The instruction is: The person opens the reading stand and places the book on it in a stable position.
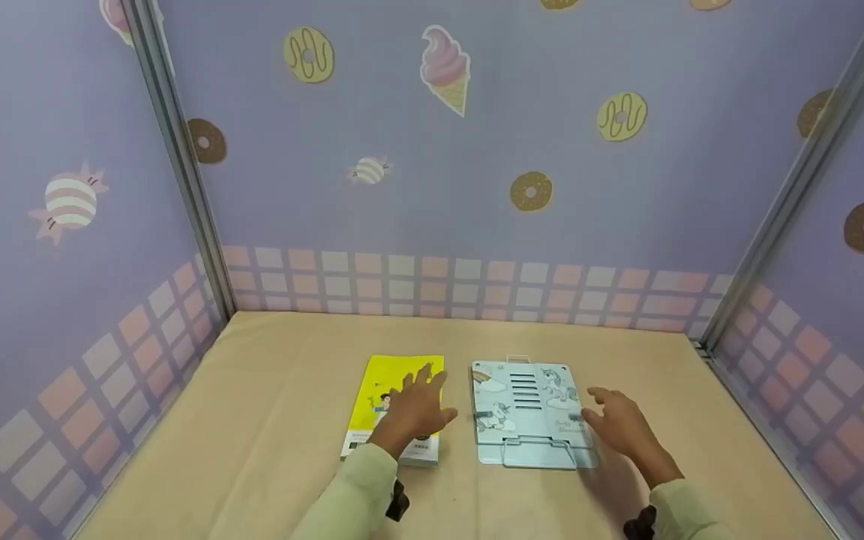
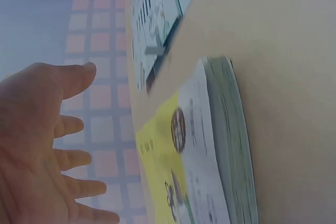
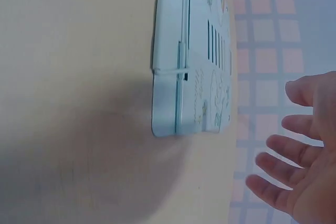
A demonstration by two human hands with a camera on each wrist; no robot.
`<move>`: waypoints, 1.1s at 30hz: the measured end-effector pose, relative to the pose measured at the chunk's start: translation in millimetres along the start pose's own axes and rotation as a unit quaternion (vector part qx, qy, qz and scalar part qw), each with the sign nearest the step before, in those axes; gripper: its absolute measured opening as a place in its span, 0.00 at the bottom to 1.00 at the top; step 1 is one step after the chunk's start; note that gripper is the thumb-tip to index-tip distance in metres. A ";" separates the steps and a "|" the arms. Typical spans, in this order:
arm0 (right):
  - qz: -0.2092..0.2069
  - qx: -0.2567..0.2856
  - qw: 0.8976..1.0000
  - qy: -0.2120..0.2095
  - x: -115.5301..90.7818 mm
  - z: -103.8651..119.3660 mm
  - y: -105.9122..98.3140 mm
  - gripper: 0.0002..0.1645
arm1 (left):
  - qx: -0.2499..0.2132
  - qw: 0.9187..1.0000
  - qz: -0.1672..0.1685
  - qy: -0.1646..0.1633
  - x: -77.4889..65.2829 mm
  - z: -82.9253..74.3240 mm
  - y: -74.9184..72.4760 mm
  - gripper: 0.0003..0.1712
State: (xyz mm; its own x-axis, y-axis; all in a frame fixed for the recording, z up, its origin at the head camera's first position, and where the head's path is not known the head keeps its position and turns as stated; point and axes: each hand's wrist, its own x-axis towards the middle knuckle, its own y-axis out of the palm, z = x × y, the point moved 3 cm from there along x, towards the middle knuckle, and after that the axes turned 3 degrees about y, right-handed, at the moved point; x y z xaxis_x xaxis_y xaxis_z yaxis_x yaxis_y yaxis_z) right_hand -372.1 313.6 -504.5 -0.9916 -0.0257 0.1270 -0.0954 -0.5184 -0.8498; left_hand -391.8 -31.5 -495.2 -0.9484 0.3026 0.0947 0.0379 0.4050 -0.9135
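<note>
A thick book [image 1: 387, 382] with a yellow and white cover lies on the left. Above it hovers my left hand [image 1: 415, 409], fingers spread and apart from the cover in the left wrist view, where the book's page edges [image 2: 228, 129] show. To the right lies a pale blue folding book stand [image 1: 526, 405] printed with unicorns, folded flat, with slots and a wire bracket at its near side. My right hand [image 1: 619, 424] is beside the stand's right edge, fingers loosely extended. In the right wrist view that hand [image 3: 304, 150] holds nothing and is apart from the stand [image 3: 205, 61].
Both things lie on a beige-covered table [image 1: 274, 420]. Purple panels with sweets and a checked border [image 1: 432, 281] enclose the back and sides. Metal posts [image 1: 192, 180] stand at the back corners.
</note>
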 end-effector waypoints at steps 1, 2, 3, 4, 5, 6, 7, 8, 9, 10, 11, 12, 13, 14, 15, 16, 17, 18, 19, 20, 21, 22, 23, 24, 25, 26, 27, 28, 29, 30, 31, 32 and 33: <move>0.004 0.004 1.000 -0.001 -0.5 1.4 0.9 0.31 | -0.005 1.000 -0.001 0.005 0.5 -5.1 1.7 0.41; 0.007 0.009 1.000 0.000 -0.7 2.3 1.9 0.31 | -0.010 1.000 -0.002 0.009 1.3 -10.1 3.8 0.40; 0.010 0.014 1.000 0.003 -1.0 3.0 2.9 0.31 | -0.017 1.000 -0.002 0.011 2.3 -15.4 5.7 0.39; 0.013 0.017 1.000 0.004 -1.2 3.6 4.0 0.30 | -0.020 1.000 -0.003 0.014 3.3 -20.7 7.7 0.38; 0.016 0.020 1.000 0.006 -1.6 4.1 4.9 0.30 | -0.023 1.000 -0.004 0.016 4.8 -25.7 9.9 0.37; 0.019 0.019 1.000 0.006 -1.8 4.9 6.0 0.29 | -0.027 0.999 -0.002 0.017 6.1 -30.7 12.3 0.35; 0.022 0.021 0.999 0.011 -1.7 5.0 7.2 0.29 | -0.029 0.999 0.001 0.017 7.6 -35.5 14.7 0.34; 0.026 0.022 0.999 0.016 -1.5 4.9 8.8 0.28 | -0.033 0.999 0.005 0.016 8.9 -39.9 17.4 0.33; 0.030 0.023 0.999 0.020 -1.7 5.2 10.3 0.27 | -0.037 0.999 0.010 0.012 9.9 -44.0 20.2 0.31; 0.033 0.022 0.999 0.023 -1.8 5.4 11.8 0.27 | -0.041 0.999 0.015 0.009 10.8 -47.6 23.0 0.30; 0.035 0.020 0.999 0.026 -2.1 5.8 13.3 0.26 | -0.048 0.999 0.020 0.004 11.6 -51.0 25.9 0.29; 0.038 0.018 0.999 0.029 -2.2 5.9 15.1 0.25 | -0.056 0.998 0.025 -0.003 12.0 -54.1 28.8 0.27; 0.041 0.018 0.998 0.036 -2.4 6.1 16.7 0.24 | -0.061 0.998 0.028 -0.008 12.7 -56.9 31.5 0.26; 0.044 0.016 0.998 0.038 -2.8 6.9 18.1 0.24 | -0.067 0.997 0.032 -0.014 13.0 -59.5 34.3 0.25; 0.046 0.015 0.998 0.042 -3.0 7.3 19.8 0.23 | -0.073 0.997 0.033 -0.017 13.4 -61.9 37.0 0.24; 0.049 0.015 0.998 0.046 -3.1 7.6 21.5 0.22 | -0.079 0.996 0.034 -0.018 14.2 -64.0 39.7 0.23; 0.052 0.014 0.997 0.049 -3.4 7.9 23.1 0.22 | -0.084 0.996 0.035 -0.019 15.0 -66.1 42.5 0.22; 0.056 0.013 0.997 0.053 -3.8 8.2 24.5 0.21 | -0.086 0.995 0.036 -0.019 15.7 -68.0 45.1 0.21; 0.059 0.012 0.997 0.054 -4.1 8.5 25.8 0.20 | -0.088 0.995 0.036 -0.017 16.5 -70.0 47.6 0.20; 0.061 0.011 0.997 0.056 -4.5 8.4 27.2 0.19 | -0.088 0.995 0.037 -0.016 17.2 -71.8 50.3 0.20; 0.064 0.010 0.996 0.059 -4.5 7.9 29.0 0.18 | -0.086 0.995 0.038 -0.015 18.1 -73.4 53.0 0.19; 0.066 0.009 0.996 0.059 -4.8 7.9 30.4 0.17 | -0.084 0.996 0.038 -0.013 18.7 -75.0 55.4 0.19; 0.068 0.006 0.996 0.058 -5.3 8.0 31.7 0.16 | -0.081 0.996 0.040 -0.012 19.2 -76.3 58.1 0.19; 0.071 0.004 0.996 0.058 -5.4 7.9 33.4 0.15 | -0.078 0.996 0.041 -0.012 19.5 -77.5 60.4 0.18; 0.073 0.003 0.996 0.058 -5.4 7.6 35.1 0.14 | -0.076 0.996 0.042 -0.011 19.7 -78.4 63.0 0.18; 0.075 0.003 0.995 0.061 -5.4 7.2 37.2 0.13 | -0.073 0.996 0.043 -0.009 19.9 -79.2 65.5 0.17; 0.076 -0.001 0.995 0.061 -5.6 7.0 38.9 0.13 | -0.071 0.996 0.045 -0.007 20.0 -80.0 67.8 0.16; 0.077 -0.004 0.995 0.061 -5.7 6.7 40.7 0.13 | -0.073 0.996 0.047 -0.007 20.2 -80.4 70.4 0.15; 0.077 -0.008 0.995 0.061 -5.9 6.6 42.3 0.12 | -0.073 0.996 0.048 -0.004 20.4 -81.0 72.6 0.15; 0.075 -0.011 0.995 0.062 -6.0 5.9 44.2 0.12 | -0.076 0.996 0.050 -0.003 20.6 -81.4 74.9 0.14; 0.073 -0.014 0.995 0.062 -6.5 5.7 45.5 0.12 | -0.080 0.996 0.050 -0.001 20.8 -81.8 77.2 0.13; 0.072 -0.015 0.995 0.062 -6.7 5.4 46.8 0.11 | -0.085 0.995 0.050 -0.001 20.8 -82.2 79.3 0.13; 0.071 -0.018 0.995 0.061 -7.2 5.3 47.7 0.11 | -0.091 0.995 0.050 -0.001 20.8 -82.6 81.2 0.12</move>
State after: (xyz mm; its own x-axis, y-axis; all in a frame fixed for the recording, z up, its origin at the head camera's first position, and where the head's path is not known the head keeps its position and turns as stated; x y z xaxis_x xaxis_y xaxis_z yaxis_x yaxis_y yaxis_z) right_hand -369.1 284.5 -543.3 -0.9983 0.0088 -0.0576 0.0460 -0.4867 -0.8723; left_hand -382.4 78.9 -534.7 -0.9381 0.3464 0.0065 0.1875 0.5232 -0.8314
